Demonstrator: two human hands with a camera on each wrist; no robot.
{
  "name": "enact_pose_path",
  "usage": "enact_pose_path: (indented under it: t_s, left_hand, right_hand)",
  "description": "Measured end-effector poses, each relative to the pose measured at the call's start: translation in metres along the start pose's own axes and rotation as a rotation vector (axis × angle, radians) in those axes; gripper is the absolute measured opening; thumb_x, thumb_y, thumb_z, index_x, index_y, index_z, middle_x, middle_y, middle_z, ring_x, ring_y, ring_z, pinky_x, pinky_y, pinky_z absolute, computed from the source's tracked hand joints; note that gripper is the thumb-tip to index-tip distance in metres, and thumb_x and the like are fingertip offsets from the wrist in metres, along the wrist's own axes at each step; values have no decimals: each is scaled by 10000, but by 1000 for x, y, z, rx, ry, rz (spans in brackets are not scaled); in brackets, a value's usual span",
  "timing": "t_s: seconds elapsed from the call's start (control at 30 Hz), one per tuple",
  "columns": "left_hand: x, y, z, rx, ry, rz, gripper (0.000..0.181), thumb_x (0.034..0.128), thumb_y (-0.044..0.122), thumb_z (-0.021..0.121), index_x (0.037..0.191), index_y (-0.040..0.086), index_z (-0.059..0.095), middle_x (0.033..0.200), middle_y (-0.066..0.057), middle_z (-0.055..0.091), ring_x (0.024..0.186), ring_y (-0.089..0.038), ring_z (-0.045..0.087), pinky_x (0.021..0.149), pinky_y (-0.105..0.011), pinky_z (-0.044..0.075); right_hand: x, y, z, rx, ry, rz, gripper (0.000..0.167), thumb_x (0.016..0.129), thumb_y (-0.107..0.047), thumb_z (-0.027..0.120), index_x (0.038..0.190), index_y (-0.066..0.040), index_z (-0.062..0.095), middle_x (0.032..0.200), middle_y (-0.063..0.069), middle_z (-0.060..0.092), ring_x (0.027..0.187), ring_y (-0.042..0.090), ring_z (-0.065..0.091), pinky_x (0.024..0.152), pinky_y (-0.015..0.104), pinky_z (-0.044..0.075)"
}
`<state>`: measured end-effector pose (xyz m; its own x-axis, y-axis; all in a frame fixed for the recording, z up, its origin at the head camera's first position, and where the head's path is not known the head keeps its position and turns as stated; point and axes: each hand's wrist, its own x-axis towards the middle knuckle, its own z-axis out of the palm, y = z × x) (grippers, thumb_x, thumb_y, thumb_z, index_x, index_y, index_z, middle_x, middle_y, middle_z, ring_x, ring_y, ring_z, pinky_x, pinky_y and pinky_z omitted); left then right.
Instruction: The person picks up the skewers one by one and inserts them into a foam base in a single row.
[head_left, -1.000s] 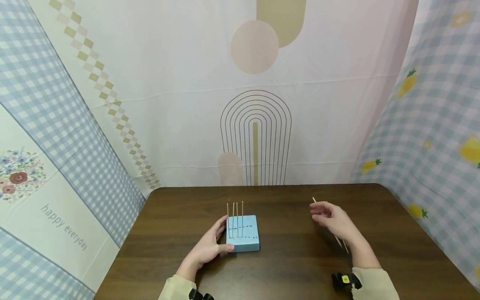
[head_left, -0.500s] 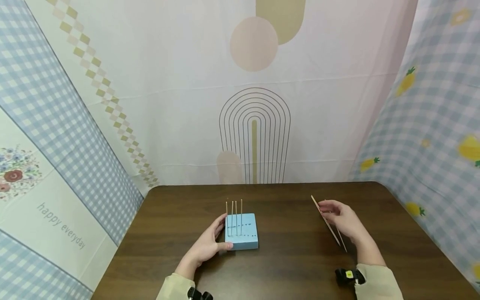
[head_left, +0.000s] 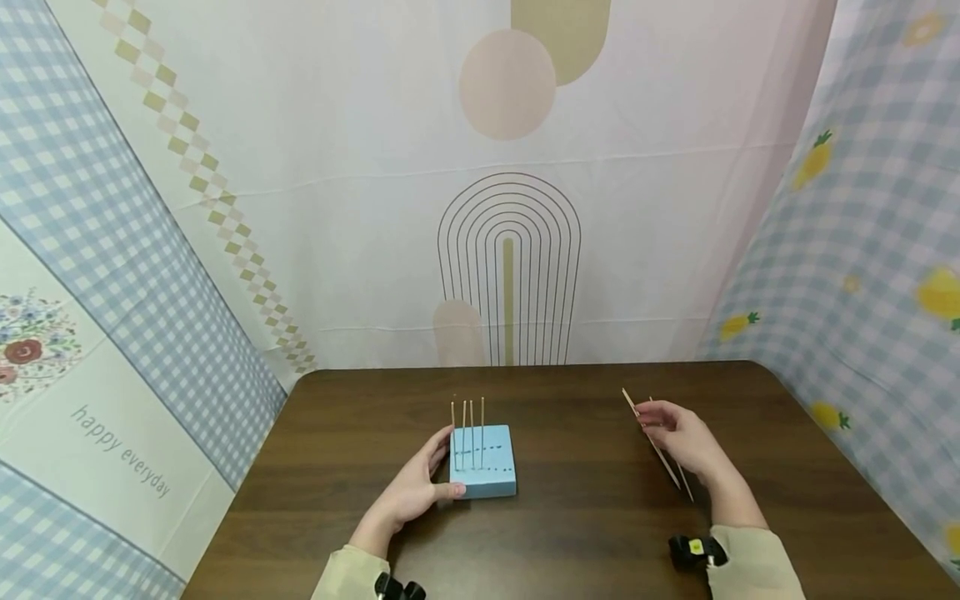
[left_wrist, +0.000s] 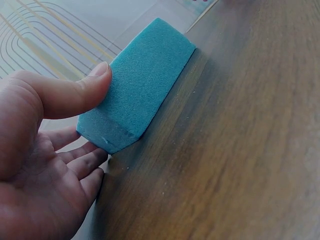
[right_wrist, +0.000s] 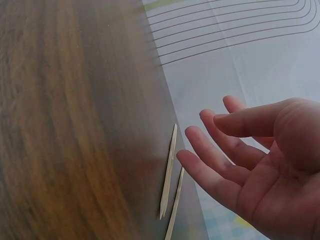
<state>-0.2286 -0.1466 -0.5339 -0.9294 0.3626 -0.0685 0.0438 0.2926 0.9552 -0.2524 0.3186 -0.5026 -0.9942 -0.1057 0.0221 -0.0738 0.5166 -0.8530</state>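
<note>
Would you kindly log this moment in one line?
left hand: grips blue block | upright sticks: four, standing in block | right hand: holds nothing, near loose sticks

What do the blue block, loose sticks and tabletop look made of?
Blue block: probably dense foam, matte; fine-grained face, pierced top.

Loose sticks: likely bamboo or wood, dull finish; pale tan, slim.

Tabletop: real wood or wood-look laminate, can't tell which; dark brown grain streaks, faint sheen.

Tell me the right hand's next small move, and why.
I'd probably have the right hand pinch one loose stick: that hand holds nothing, the stick lies close by on the table, and the left hand grips the blue block where four sticks stand.
</note>
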Motion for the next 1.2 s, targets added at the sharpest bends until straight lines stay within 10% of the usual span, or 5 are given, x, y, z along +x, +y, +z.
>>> enact_pose_path:
  t_s: [0.87,1.2]
  left_hand:
    - [4,-3,1,-13,0,-4,1022,899,92,871,1714,149,256,1751,-201,224,1597,-435,225,1229,-611,270]
    - [0,0,0,-13,-5,-6,1020,906,95,865,1715,127,244,1752,-214,209,1593,-462,212,1215,-628,286]
  right_hand:
    - [3,1,9,-40,18,32,442,1017,38,640,1448,89,556,1329,326,643,1143,414,686,835,365,594]
    - [6,-1,20,-34,-12,50,571,949,72,729,1486,72,537,1387,334,617,1254,498,616,969,524,566]
